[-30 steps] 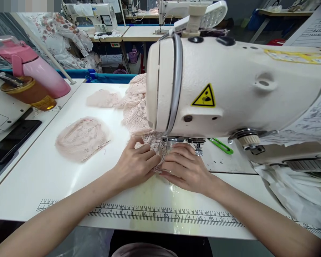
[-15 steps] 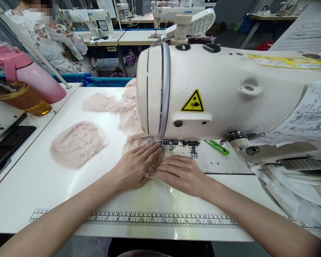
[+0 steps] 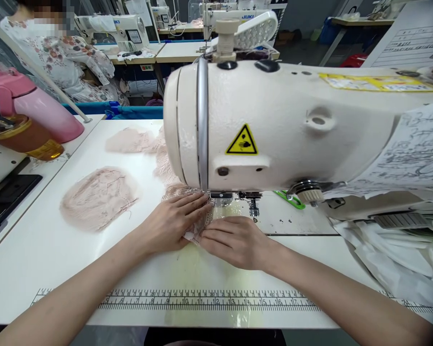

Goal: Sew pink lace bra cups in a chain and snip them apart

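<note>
On table (image 3: 166,274), fabric piece (image 3: 97,202), machine (image 3: 274,115) overhanging lace (image 3: 176,189)

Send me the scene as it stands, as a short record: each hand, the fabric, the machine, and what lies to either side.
Left hand: palm down on the lace, fingers extended
Right hand: at the lace's near edge; grip cannot be told
Pink lace fabric: bunched, partly hidden by left hand and machine
Sewing machine: head above the fingertips; needle not visible
Left side: loose pink piece, pink bottle
Right side: green tool partly hidden, white cloth
Table front: printed ruler scale
</note>
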`<state>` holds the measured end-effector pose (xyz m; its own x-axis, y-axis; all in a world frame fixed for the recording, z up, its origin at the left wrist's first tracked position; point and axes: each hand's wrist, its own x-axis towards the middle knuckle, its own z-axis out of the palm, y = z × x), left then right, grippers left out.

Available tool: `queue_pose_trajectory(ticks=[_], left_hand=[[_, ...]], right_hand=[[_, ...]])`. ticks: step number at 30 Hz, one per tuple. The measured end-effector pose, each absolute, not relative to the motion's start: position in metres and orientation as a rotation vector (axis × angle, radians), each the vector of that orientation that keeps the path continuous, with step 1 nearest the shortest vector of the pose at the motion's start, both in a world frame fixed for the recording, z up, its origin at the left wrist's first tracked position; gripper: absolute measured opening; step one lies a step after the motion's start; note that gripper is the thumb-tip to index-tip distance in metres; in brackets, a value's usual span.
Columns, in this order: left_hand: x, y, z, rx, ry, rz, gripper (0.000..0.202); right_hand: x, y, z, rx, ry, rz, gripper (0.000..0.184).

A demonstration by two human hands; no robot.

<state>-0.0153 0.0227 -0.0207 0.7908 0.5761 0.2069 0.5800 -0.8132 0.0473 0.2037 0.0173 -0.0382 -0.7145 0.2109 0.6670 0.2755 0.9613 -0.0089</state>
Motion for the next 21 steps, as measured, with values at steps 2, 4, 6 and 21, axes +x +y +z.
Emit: queue_pose_trajectory(ticks=[2,4,6,21], left_hand=[[-0.016,0.0237,-0.0201,-2.96,-0.951,-0.339,0.06],[-0.0165,0.0242,-0.0198,-2.962,-0.953,-0.328,0.061],[-0.0167,0.0245,-0.0193,-2.963,-0.956,-0.307,0.061],[-0.0123,0.0233,-0.0192,-2.891,-1.021,-0.246,0.064]], right_hand=[[0.2031,0.0166,-0.0385,-0.335,-2.383,-0.138,0.01],[0.2022,0.0162,-0.0389,-0.332,-2.365,-0.146,0.01],[0.2014,0.0163,-0.0392,-0.329,-2.349,-0.145,0.01],[0.2043,0.0201,-0.0402,-0.319,-2.328,-0.126,0.008]])
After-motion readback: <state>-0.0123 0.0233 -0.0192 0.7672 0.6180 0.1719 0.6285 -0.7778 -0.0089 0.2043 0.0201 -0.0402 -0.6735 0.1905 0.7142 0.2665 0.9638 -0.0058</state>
